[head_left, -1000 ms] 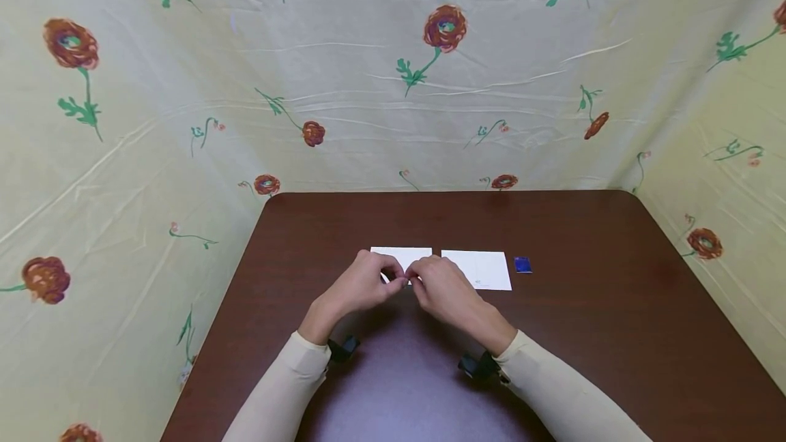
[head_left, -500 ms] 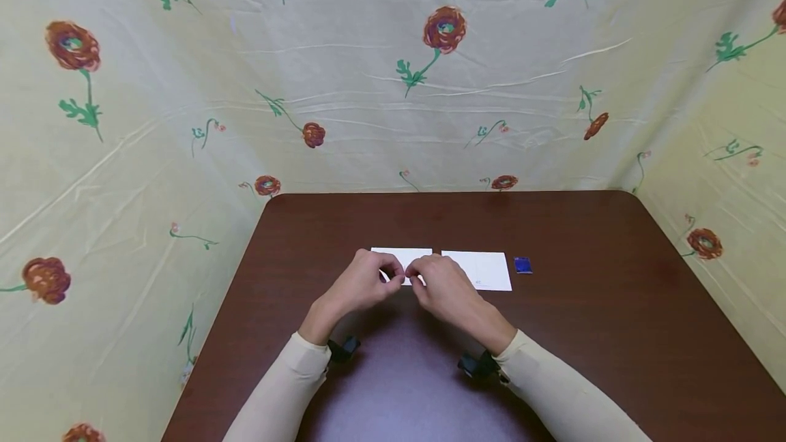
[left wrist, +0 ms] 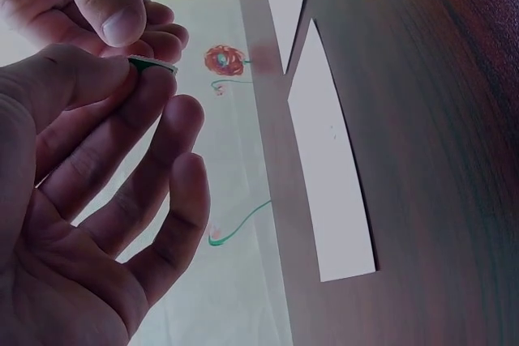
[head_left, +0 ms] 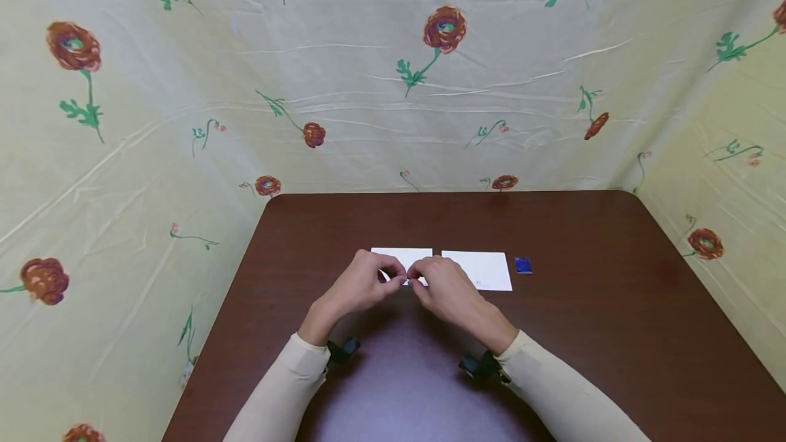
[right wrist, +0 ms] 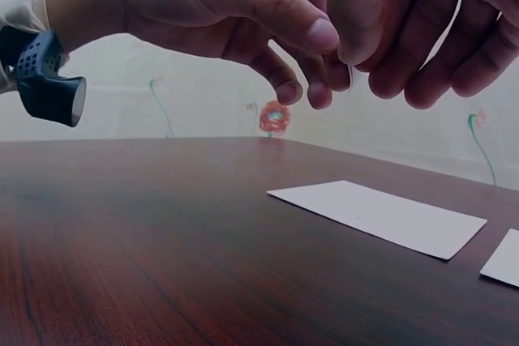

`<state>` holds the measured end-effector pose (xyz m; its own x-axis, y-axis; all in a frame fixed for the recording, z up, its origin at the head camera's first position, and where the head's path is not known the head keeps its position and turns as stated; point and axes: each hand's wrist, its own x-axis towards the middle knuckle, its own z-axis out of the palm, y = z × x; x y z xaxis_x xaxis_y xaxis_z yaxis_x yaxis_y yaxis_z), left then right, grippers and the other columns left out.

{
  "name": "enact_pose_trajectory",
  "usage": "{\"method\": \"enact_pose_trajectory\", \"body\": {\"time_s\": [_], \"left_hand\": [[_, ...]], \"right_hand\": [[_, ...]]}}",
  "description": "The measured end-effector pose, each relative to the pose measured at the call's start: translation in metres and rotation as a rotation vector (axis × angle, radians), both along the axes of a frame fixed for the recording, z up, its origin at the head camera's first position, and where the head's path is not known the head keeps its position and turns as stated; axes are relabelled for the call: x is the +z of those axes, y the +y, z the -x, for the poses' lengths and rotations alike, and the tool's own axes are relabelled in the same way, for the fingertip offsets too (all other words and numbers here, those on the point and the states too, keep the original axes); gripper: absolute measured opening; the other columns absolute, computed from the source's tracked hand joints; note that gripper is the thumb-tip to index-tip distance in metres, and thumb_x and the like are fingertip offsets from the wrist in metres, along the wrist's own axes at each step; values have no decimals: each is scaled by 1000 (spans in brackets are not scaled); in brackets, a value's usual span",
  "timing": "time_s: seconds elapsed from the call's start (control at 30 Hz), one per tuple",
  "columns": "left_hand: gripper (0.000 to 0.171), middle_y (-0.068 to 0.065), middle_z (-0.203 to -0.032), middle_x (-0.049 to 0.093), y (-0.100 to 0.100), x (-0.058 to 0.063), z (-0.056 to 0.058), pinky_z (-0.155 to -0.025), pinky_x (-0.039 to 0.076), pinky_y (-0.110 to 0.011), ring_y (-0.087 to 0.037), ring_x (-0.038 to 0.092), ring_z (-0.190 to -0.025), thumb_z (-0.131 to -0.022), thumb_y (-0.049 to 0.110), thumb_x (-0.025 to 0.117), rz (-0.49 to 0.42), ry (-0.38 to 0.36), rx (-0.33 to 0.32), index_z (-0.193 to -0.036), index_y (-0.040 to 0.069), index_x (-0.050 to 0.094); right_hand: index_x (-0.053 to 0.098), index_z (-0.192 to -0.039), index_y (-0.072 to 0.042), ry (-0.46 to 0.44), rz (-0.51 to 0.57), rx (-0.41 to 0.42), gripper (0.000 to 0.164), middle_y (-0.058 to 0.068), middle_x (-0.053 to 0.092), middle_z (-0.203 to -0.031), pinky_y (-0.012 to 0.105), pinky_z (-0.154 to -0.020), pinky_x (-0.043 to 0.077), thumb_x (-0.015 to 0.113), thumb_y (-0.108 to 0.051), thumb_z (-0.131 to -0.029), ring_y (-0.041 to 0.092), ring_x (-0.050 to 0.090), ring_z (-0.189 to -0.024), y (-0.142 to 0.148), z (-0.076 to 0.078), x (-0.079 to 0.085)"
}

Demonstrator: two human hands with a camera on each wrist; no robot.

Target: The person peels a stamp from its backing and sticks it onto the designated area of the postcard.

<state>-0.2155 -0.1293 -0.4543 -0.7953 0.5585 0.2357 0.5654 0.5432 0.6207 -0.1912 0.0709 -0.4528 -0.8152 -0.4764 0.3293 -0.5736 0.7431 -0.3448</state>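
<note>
My left hand (head_left: 362, 282) and right hand (head_left: 451, 292) meet fingertip to fingertip above the near edge of a white card (head_left: 402, 256). In the left wrist view, my left thumb and forefinger pinch a small thin flat piece (left wrist: 154, 64), green on one face with a pale edge. The other left fingers are loosely bent. My right thumb and fingertips close in at the same piece, where a thin whitish edge (right wrist: 351, 77) shows in the right wrist view. Most of the piece is hidden by fingers.
A second white card (head_left: 485, 271) with a tiny mark lies to the right of the first. Beyond it is a small blue square (head_left: 523, 265). All lie on a dark brown table (head_left: 583, 333), enclosed by flower-printed cloth (head_left: 368, 74).
Both hands stay in nearly the same place. The fingertips shift slightly against each other around the small piece. The cards and blue square have not moved.
</note>
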Motion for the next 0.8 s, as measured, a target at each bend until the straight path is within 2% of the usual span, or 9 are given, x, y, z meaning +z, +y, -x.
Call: {"method": "enact_pose_trajectory", "body": {"time_s": [0.2,0.4,0.57,0.8], "left_hand": [[8,9,-80,74,-1,0,0,-64,54,-25,-3,65,-72,-89,13,72,2,-10,-11,-88,20,77],[10,14,-77,71,-1,2,-1,-64,54,-24,-3,64,-71,-89,14,73,5,-9,-9,-87,24,75],[10,16,-74,68,-1,3,-2,-62,52,-22,-4,63,-69,-87,12,72,2,-2,-14,-84,21,75],[7,15,-72,66,-1,2,-3,-61,51,-21,-3,61,-68,-86,12,70,6,1,-11,-82,16,74]], "right_hand": [[77,-95,-14,-16,42,16,8,-4,75,-90,33,-74,54,74,-19,-91,15,70,-83,1,0,1],[77,-95,-14,-7,45,13,7,-5,75,-90,32,-75,54,73,-17,-91,14,70,-84,1,0,1],[77,-91,-15,28,46,15,5,-6,74,-86,32,-71,53,71,-16,-90,15,70,-80,3,1,0],[76,-85,-18,72,35,-29,6,-10,72,-79,29,-65,50,71,-17,-88,8,62,-72,5,0,-2]]}}
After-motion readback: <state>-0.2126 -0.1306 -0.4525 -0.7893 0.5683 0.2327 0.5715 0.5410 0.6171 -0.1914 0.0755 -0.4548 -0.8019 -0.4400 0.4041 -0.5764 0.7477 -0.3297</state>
